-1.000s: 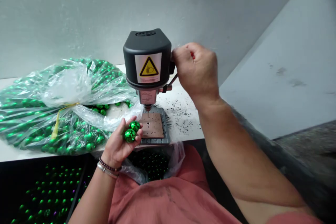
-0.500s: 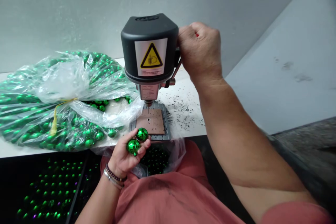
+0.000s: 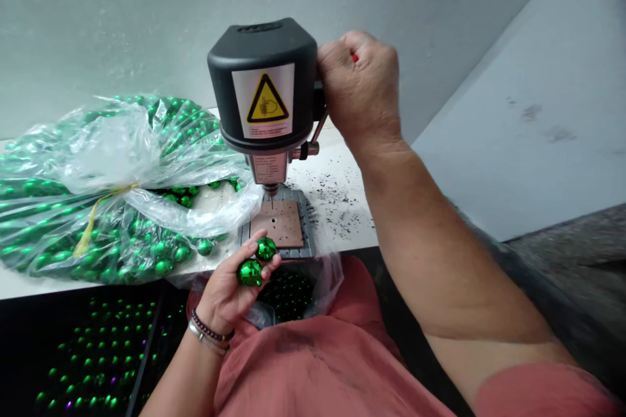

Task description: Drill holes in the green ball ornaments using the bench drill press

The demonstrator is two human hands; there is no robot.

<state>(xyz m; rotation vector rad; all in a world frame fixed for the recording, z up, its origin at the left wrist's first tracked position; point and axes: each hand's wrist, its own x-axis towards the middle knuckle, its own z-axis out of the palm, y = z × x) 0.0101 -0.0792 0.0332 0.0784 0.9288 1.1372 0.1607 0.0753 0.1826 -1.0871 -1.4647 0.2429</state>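
Note:
Two shiny green bauble balls, one lower (image 3: 250, 272) and one upper (image 3: 266, 248), rest in my left hand (image 3: 229, 293), its fingers curled around them. The hand is just in front of the base of a small bench drill press (image 3: 263, 88). My right hand (image 3: 364, 88) is closed in a fist around the drill's feed lever (image 3: 320, 125), and a bit of red shows at the thumb. The thin drill bit (image 3: 272, 202) stands over a brown board (image 3: 286, 229) with a small hole in it. Nothing lies under the bit.
A tied clear plastic bag (image 3: 117, 150) full of green baubles covers the left of the white table (image 3: 337, 221). Dark shavings (image 3: 337, 192) are scattered right of the drill. Below the edge are an open plastic bag (image 3: 330, 287) with baubles and rows of green baubles (image 3: 100, 361).
The view has shifted slightly, so the drill and table appear a little further left. Both hands keep their grips; the left still holds the two baubles near the board's front edge.

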